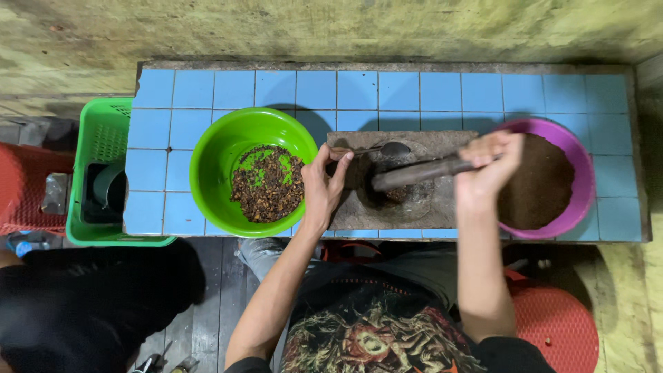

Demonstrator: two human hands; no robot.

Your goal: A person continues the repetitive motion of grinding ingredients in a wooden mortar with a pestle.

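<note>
While the blue tiled counter carries everything, its back tile row is bare and the front edge is crowded. Purple basin of fine brown powder sits at the right end, nearly touching the right edge. Green basin of coarse brown bits sits left of centre, near the front edge, so both basins flank the work. Stone mortar slab lies between them, close to the front edge. Right hand is closed around the pestle, which lies almost level with its tip down in the slab's hollow, probably for leverage. Left hand rests half curled at the slab's left edge and pinches a spoon, bowl over the slab. Green crate hangs off the counter's left end.
</note>
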